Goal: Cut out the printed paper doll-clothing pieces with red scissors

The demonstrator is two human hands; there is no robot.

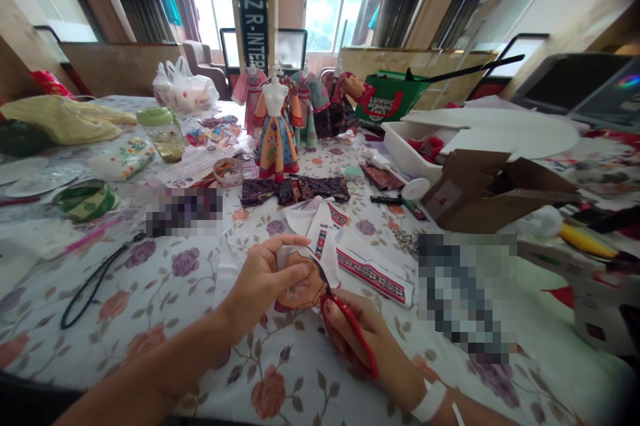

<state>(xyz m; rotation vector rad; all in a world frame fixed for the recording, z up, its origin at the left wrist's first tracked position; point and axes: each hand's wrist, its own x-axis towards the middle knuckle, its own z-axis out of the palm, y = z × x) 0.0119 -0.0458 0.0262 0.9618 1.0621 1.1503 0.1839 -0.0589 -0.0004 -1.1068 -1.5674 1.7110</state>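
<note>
Between thumb and fingers, my left hand (267,279) pinches an orange piece of fabric (299,287) with a dark outlined edge. My right hand (357,326) is wrapped round red-handled scissors (361,341), whose dark blades meet the right edge of the orange piece. Just beyond lies white fabric (299,215) with a patterned strip, and to its right a white piece with a red and black band (373,276). A dark patterned cloth (295,191) lies behind them, in front of a small mannequin in an orange and blue dress (277,139).
More dressed mannequins stand behind. On the flowered tablecloth (185,359) are a green tape roll (86,201), a lidded jar (163,136) and a black cord loop (95,285) at left. An open cardboard box (480,196) and a white tray (400,143) stand at right.
</note>
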